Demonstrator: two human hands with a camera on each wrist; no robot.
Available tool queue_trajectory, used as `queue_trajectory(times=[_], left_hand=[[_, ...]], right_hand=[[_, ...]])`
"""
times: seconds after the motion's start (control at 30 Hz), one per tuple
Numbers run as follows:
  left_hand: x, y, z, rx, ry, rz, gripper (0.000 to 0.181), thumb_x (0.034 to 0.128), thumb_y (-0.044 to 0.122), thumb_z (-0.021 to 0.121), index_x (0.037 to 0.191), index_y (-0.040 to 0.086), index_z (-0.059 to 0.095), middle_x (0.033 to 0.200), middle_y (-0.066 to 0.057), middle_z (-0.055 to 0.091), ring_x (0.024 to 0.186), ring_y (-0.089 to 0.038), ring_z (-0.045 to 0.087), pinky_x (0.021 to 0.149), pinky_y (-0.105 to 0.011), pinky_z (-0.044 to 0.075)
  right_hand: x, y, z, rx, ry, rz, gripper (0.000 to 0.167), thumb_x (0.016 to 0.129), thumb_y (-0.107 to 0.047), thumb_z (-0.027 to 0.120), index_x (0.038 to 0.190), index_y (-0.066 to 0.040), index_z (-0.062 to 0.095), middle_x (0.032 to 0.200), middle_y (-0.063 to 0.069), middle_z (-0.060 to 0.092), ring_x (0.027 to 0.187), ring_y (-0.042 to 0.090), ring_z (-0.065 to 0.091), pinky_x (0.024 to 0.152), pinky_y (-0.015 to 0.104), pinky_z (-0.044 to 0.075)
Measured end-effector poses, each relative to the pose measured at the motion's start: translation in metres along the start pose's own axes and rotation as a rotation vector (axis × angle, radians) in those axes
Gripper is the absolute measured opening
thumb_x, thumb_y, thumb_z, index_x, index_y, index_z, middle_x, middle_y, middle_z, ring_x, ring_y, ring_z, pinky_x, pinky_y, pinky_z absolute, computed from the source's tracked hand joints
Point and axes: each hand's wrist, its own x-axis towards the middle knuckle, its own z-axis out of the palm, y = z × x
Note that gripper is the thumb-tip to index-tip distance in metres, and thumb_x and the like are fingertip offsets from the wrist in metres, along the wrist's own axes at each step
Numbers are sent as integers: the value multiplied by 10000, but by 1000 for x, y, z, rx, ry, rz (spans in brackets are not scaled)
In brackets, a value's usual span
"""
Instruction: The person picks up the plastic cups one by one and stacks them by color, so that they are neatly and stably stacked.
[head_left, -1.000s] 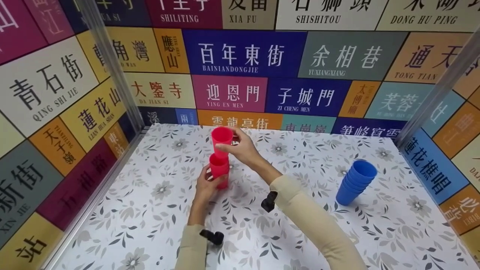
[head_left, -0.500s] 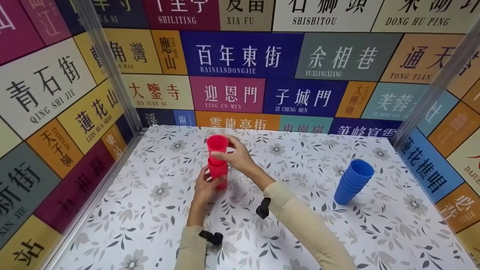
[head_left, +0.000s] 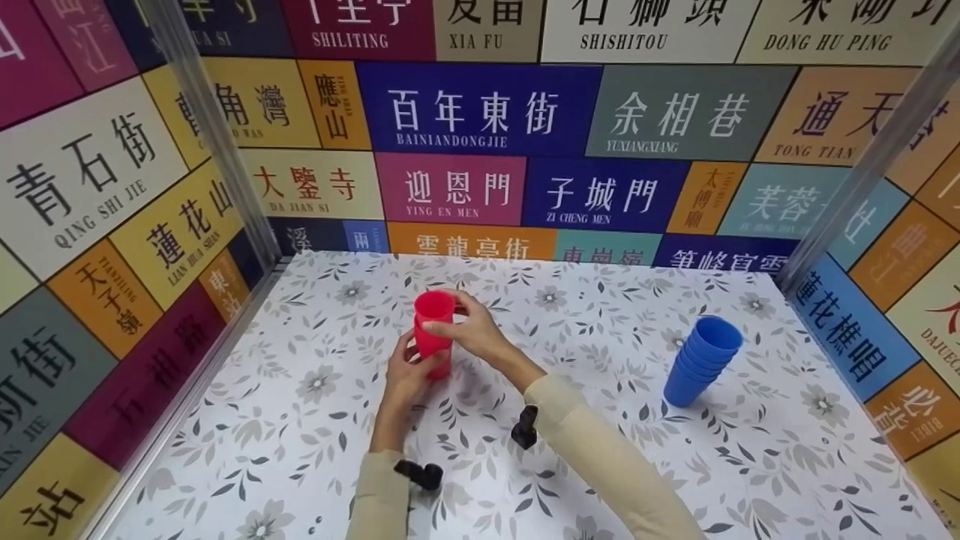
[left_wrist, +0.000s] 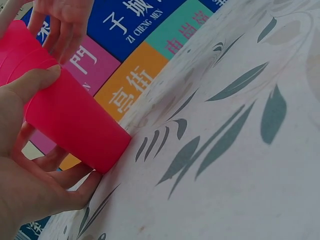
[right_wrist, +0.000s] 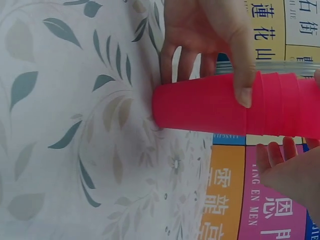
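Observation:
A stack of nested red plastic cups [head_left: 433, 346] stands upright on the table, left of the middle in the head view. My left hand [head_left: 406, 377] grips its lower part, thumb across the front and fingers behind, as the left wrist view shows on the red cups [left_wrist: 75, 117]. At the rim of the top cup [head_left: 435, 301] my right hand [head_left: 478, 330] holds on between thumb and fingers. That cup sits down inside the ones below; several stepped rims show along the stack [right_wrist: 200, 105] in the right wrist view.
To the right stands a stack of nested blue cups [head_left: 697, 366], leaning slightly. A white floral-print cloth [head_left: 570, 450] covers the tabletop. Walls with coloured place-name panels [head_left: 480, 109] enclose the back and sides, with clear strips [head_left: 217, 135] at the corners.
My right hand has lowered the top red cup from above the stack down into it. The left hand has kept its grip on the lower cups. The blue stack stays put.

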Motion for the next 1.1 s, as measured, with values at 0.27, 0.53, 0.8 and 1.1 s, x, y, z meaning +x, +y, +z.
queue_trajectory(times=[0.27, 0.53, 0.8, 1.1], left_hand=[[0, -1, -8, 0, 16, 26, 749, 843, 268, 805, 1480, 124, 439, 1415, -231, 561, 1295, -364, 560, 1039, -446, 517], [-1, 0, -11, -8, 32, 16, 775, 822, 264, 825, 1483, 131, 442, 1446, -204, 547, 1316, -362, 552, 1066, -472, 498], [-3, 5, -11, 7, 25, -7, 791, 844, 246, 805, 1508, 98, 403, 1468, -241, 515, 1341, -394, 525, 1093, -504, 468], [-11, 14, -22, 124, -91, -62, 883, 823, 190, 818, 1549, 78, 328, 1459, -283, 488, 1328, -445, 522, 1034, -486, 510]], right_hand=[[-3, 2, 7, -7, -29, 35, 679, 835, -320, 806, 1433, -155, 531, 1384, 107, 593, 1307, 296, 538, 1050, 458, 498], [-8, 5, 6, 26, -58, 15, 633, 853, -291, 788, 1411, -119, 547, 1358, 139, 608, 1283, 318, 559, 1069, 463, 483], [-15, 11, -3, 70, -90, 27, 638, 864, -250, 783, 1425, -87, 526, 1379, 181, 588, 1304, 364, 551, 1089, 470, 475], [-30, 32, -30, 51, -102, 71, 598, 938, -238, 704, 1468, -83, 472, 1418, 210, 547, 1316, 345, 539, 1081, 469, 484]])
